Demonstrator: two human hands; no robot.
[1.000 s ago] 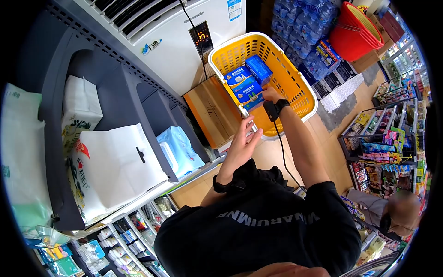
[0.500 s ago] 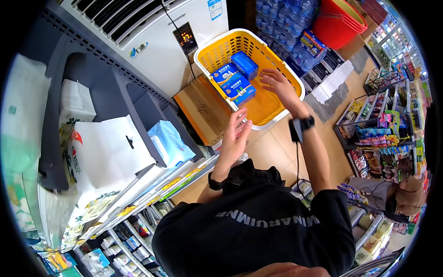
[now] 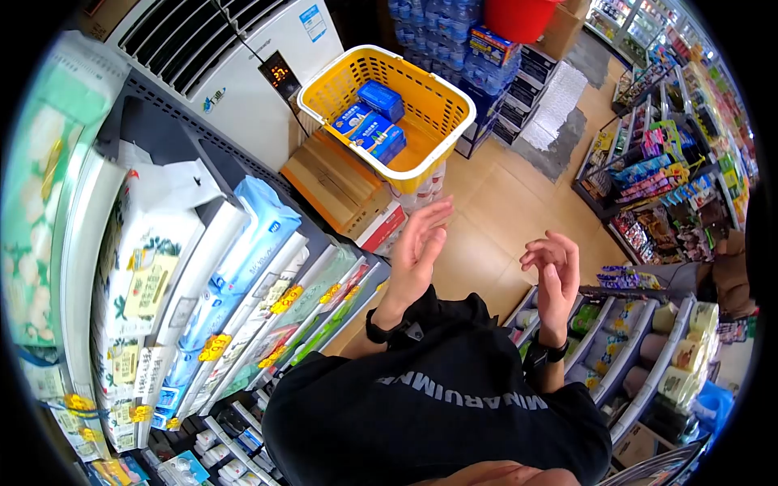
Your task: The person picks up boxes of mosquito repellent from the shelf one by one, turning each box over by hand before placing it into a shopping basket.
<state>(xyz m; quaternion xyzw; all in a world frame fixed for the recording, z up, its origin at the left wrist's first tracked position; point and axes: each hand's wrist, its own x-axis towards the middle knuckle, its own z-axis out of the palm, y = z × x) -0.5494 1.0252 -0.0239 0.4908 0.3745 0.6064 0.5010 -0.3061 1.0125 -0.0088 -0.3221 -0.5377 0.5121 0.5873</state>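
Note:
In the head view my left hand (image 3: pixel 419 249) is raised below the basket's near corner, fingers apart and nothing in it. Further right, my right hand (image 3: pixel 554 271) hangs over the floor, its fingers loosely curved and spread, also holding nothing. Neither hand touches the yellow basket (image 3: pixel 454 134) with its white rim. Inside its left part lie several blue boxes: one box (image 3: pixel 381 100) toward the back and others (image 3: pixel 379 139) nearer to me. The print on them is too small to read.
A cardboard box (image 3: pixel 332 182) lies left of the basket, before a white air conditioner (image 3: pixel 243 81). Shelves with packs of wipes (image 3: pixel 251 235) line my left. Bottled water packs (image 3: pixel 433 36) and a red bucket (image 3: pixel 519 18) stand behind. Snack racks (image 3: pixel 656 174) are at right.
My right hand has drawn back out of the basket toward my body. The left hand stays up near the basket's front. The view has shifted, so the basket appears further left.

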